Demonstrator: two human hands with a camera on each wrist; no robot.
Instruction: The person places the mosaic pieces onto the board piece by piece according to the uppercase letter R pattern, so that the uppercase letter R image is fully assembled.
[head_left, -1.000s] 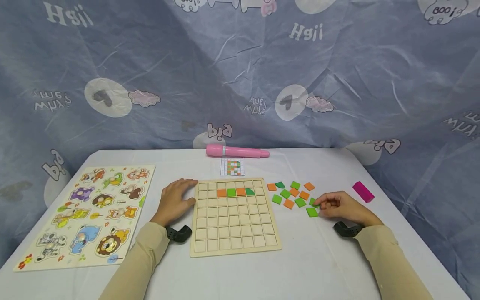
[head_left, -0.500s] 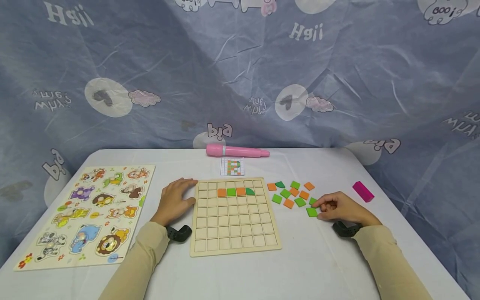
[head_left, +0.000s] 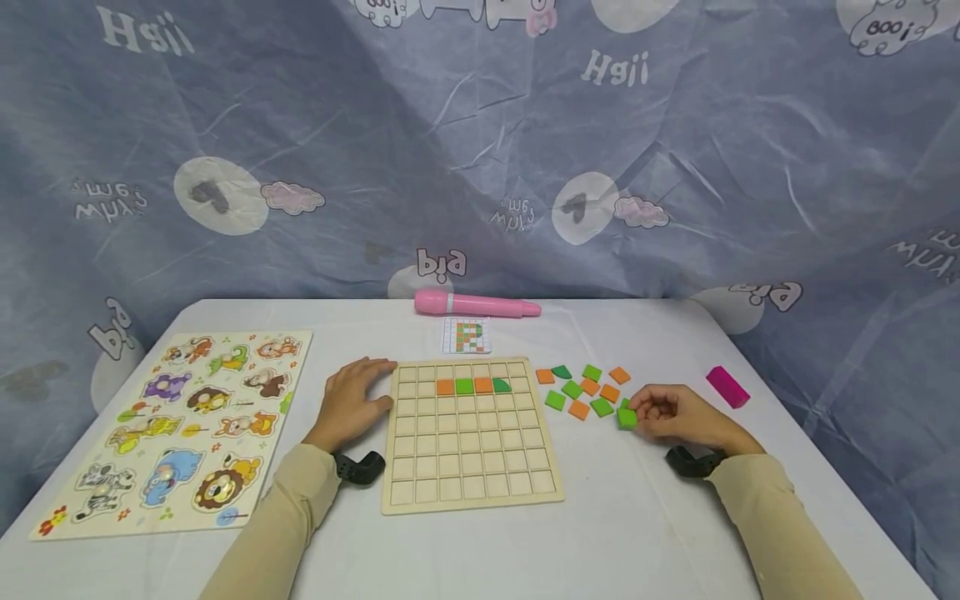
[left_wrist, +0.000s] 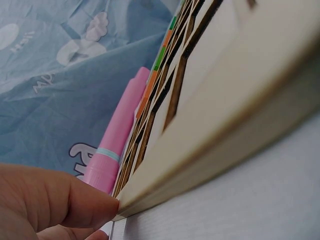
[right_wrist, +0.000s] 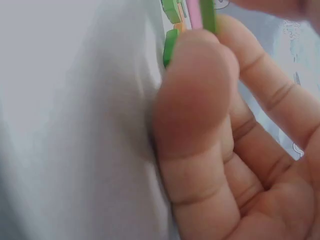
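My right hand pinches a green square tile between thumb and fingers at the right of the loose tiles. In the right wrist view the tile stands on edge behind the thumb tip. My left hand rests at the left edge of a wooden grid board, its thumb touching the rim in the left wrist view. On the board's second row sit an orange square, a green square, another orange square and a dark green quarter-round piece.
Several loose orange and green tiles lie right of the board. Behind it are a small pattern card and a thick pink pen-shaped object. A magenta block lies far right. An animal puzzle board covers the left.
My right fingers have moved from the farther green tile to the nearer one, which now is pinched, raised and tilted. The left hand has stayed at the board's edge.
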